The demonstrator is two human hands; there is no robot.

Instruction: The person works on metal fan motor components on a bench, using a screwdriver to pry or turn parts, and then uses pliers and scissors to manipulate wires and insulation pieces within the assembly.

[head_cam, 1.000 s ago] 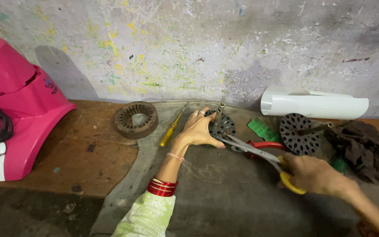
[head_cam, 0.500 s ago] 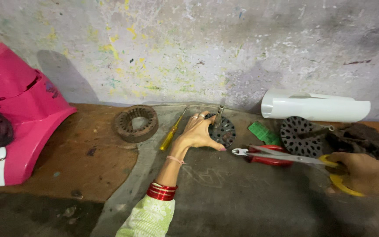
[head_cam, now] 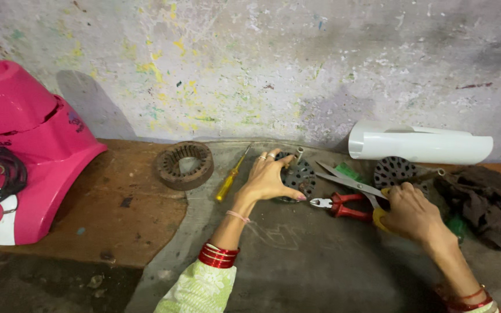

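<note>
My left hand [head_cam: 268,177] rests on a dark round perforated metal disc [head_cam: 301,175] with a short shaft, gripping its left edge. My right hand [head_cam: 411,213] holds yellow-handled scissors [head_cam: 352,183], the blades open and pointing left toward the disc. Red-handled pliers [head_cam: 338,204] lie on the surface just under the scissors, between my two hands. A second perforated disc [head_cam: 394,171] lies just above my right hand.
A rusty ring-shaped stator core [head_cam: 184,164] and a yellow-handled screwdriver [head_cam: 231,178] lie left of my left hand. A pink appliance housing [head_cam: 27,145] with a black cord stands far left. A white curved plastic cover [head_cam: 418,145] and a dark rag [head_cam: 482,203] are at the right.
My right hand pulled the scissors away to the right, then brought them back left toward the disc. My left hand stayed on the disc.
</note>
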